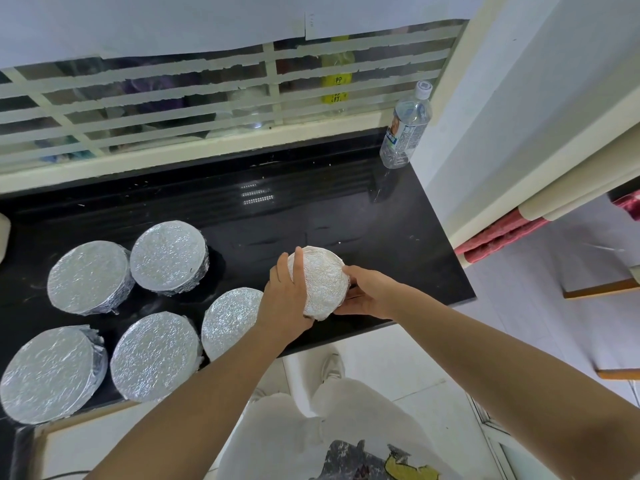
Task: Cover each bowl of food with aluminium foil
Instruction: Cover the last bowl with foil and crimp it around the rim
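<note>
A foil-covered bowl (322, 282) sits between both my hands near the front edge of the black countertop (311, 209). My left hand (285, 299) presses against its left side with the fingers up along the foil. My right hand (367, 294) cups its right side and underside. Several other bowls stand to the left, each wrapped in aluminium foil: two at the back (88, 277) (168, 258), two at the front left (52, 374) (154, 355), and one (230, 322) right beside my left wrist.
A clear plastic water bottle (405, 128) stands at the counter's back right corner. A window with white bars (173, 98) runs behind the counter. A white wall panel (519, 116) borders the right side. White floor tiles (398, 358) lie below.
</note>
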